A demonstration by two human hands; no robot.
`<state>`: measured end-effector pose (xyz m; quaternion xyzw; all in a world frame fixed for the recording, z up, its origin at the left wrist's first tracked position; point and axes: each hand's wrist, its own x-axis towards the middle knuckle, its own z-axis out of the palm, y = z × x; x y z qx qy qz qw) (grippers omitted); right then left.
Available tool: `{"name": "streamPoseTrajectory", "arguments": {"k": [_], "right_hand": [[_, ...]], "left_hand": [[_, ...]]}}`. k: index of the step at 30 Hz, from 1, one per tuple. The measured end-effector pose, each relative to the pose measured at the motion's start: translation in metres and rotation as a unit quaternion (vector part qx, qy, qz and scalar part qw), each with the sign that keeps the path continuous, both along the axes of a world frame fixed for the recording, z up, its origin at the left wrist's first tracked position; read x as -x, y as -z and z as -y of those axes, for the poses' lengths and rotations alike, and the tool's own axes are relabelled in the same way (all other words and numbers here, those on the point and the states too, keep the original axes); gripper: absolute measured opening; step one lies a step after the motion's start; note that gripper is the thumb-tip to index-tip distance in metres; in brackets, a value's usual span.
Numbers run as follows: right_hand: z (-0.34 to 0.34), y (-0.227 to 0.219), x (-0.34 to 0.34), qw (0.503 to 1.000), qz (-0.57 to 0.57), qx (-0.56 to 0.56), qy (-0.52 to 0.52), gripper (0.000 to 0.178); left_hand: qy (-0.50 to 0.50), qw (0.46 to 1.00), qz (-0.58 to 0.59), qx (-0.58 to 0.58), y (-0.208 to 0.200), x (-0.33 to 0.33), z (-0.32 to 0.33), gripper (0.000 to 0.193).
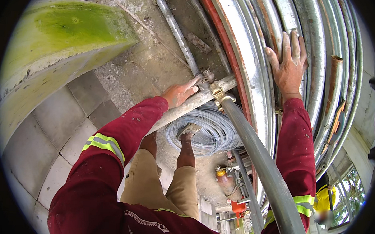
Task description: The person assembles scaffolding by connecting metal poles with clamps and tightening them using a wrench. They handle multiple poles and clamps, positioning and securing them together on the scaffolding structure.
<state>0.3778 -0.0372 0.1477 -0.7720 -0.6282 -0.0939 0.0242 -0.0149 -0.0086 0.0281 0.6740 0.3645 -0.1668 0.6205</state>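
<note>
My left hand (180, 93) lies along a pale scaffold pipe (196, 100), fingers stretched toward a grey metal coupler (206, 77); the fingertips reach its edge. Beside that coupler, a brass-coloured clamp (217, 91) joins the pale pipe to a thick grey pipe (257, 151), which slopes down past my right forearm. My right hand (289, 65) rests with fingers spread on a stack of long galvanized pipes (316, 60), which look curved at this lens's rim. Neither hand is wrapped round anything.
A coil of grey wire (211, 141) lies on the floor around my foot. Left stands a green-stained concrete slab (74, 24) over grey tiles (66, 124). A thin upright pipe (174, 28) meets the coupler. An orange-brown cylinder (225, 181) and a person in yellow (326, 198) are lower right.
</note>
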Motion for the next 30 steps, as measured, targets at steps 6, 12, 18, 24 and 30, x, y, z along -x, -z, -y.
{"name": "streamPoseTrajectory", "arguments": {"k": [6,12,18,24,30], "right_hand": [[-0.003,0.003,-0.002,0.999,0.031,-0.003,-0.017,0.075],[0.0,0.0,-0.001,1.0,0.026,-0.002,-0.011,0.073],[0.001,0.0,-0.001,1.0,0.016,-0.007,-0.008,0.072],[-0.002,0.0,-0.001,0.999,0.02,-0.019,-0.02,0.072],[-0.002,0.0,-0.001,1.0,0.023,-0.011,-0.012,0.072]], "left_hand": [[-0.036,0.996,0.076,0.015,0.08,-0.017,-0.007,0.051],[0.064,0.988,0.11,-0.091,0.09,-0.032,-0.019,0.041],[0.027,0.998,0.043,-0.045,0.036,0.005,-0.053,0.045],[-0.029,0.998,0.02,-0.044,-0.005,0.006,-0.037,0.053],[0.015,0.996,0.018,-0.088,-0.014,-0.023,-0.018,0.042]]}}
